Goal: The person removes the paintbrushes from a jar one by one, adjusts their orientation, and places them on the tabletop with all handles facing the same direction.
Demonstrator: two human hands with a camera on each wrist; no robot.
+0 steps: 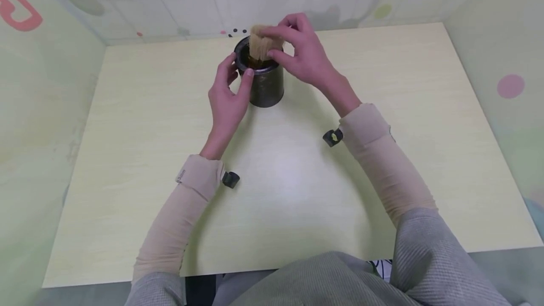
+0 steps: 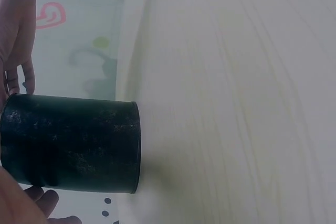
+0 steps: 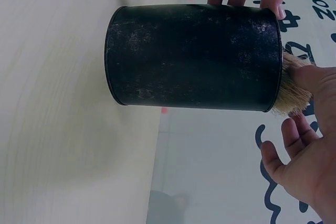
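Standing upright near the far edge of the table (image 1: pixel 127 155), the can (image 1: pixel 265 84) is steadied by the left hand (image 1: pixel 227 96), fingers curled round its rim and side. Right hand (image 1: pixel 303 53) pinches a tan bundle of sticks (image 1: pixel 262 44) at the can's mouth, lower ends inside, tops sticking out.
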